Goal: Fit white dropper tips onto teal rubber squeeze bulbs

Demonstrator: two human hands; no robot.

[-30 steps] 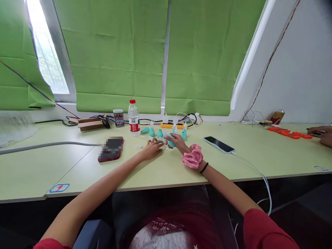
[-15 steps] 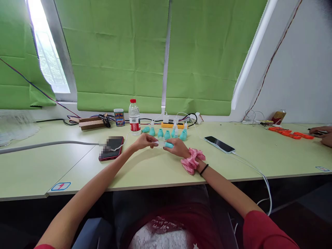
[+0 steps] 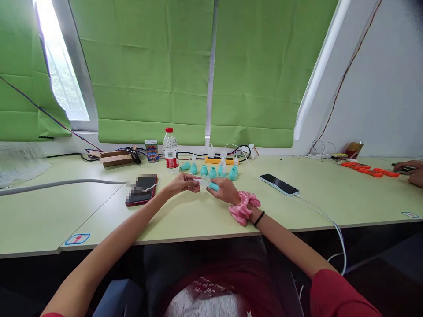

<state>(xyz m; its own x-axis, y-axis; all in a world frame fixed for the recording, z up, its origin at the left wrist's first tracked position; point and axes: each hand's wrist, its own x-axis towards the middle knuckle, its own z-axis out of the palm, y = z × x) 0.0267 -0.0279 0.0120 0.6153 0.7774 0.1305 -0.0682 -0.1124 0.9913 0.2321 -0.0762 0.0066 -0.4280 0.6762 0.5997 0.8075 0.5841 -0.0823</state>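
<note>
Over the front half of the table, my left hand [image 3: 183,183] pinches a translucent whitish nozzle piece [image 3: 202,182] between thumb and fingers. Right beside it, my right hand [image 3: 225,191] is closed around a turquoise squeeze bulb [image 3: 214,186], whose open end sticks out towards the left. Nozzle and bulb are very close together; whether they touch, I cannot tell. Behind my hands stand several similar turquoise bulbs, some with clear pointed nozzles fitted, such as one bulb [image 3: 194,169], and some with bare openings, such as another [image 3: 204,170]. A further bulb [image 3: 185,166] lies on its side.
A red-capped bottle [image 3: 171,152], a can [image 3: 152,151] and a cardboard tray [image 3: 116,158] stand behind to the left. One phone [image 3: 145,187] lies left, another phone [image 3: 279,184] right, both cabled. A yellow power strip [image 3: 213,160] lies behind. Another person's hand [image 3: 414,169] shows far right.
Both hands have shifted slightly left and down in view, still holding the nozzle piece and the bulb. More of the nozzle piece shows beyond my left fingers.
</note>
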